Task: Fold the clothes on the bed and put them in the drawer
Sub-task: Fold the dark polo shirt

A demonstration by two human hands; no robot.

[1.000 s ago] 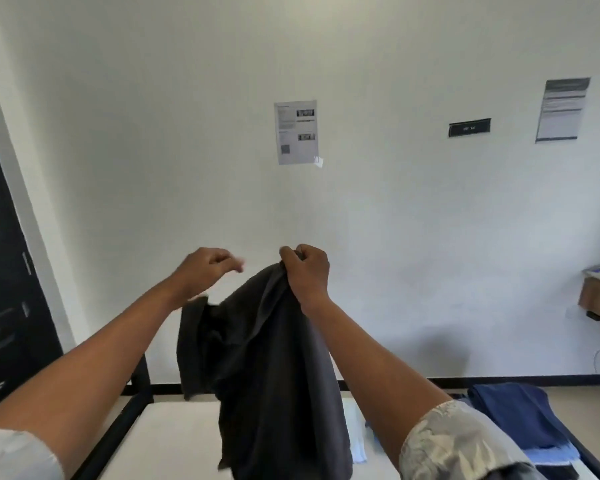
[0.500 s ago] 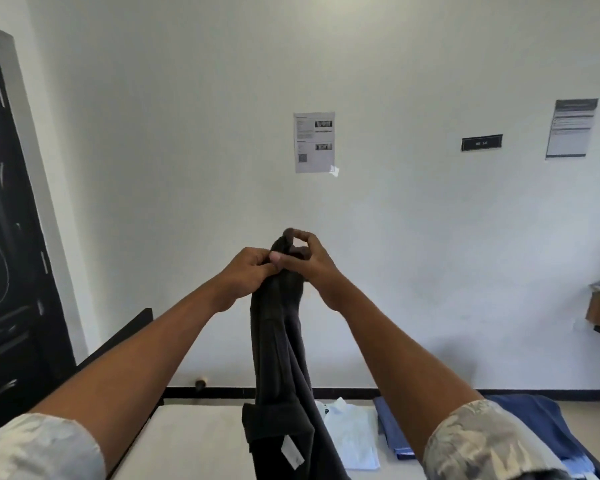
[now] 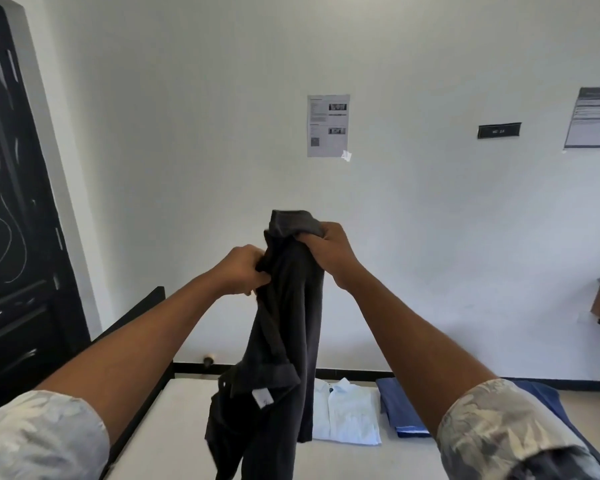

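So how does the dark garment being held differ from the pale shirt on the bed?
The dark garment hangs bunched in the air, gripped by the left hand and right hand; the pale shirt lies folded flat on the bed. The garment is charcoal, the shirt light blue-white. Both are clothes.

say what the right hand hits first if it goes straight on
Apart from the dark garment that the right hand grips, the way looks free to the white wall, probably below the paper notice, though depth is unclear.

Outstretched arms, left hand (image 3: 245, 268) below right hand (image 3: 329, 251), both clenched
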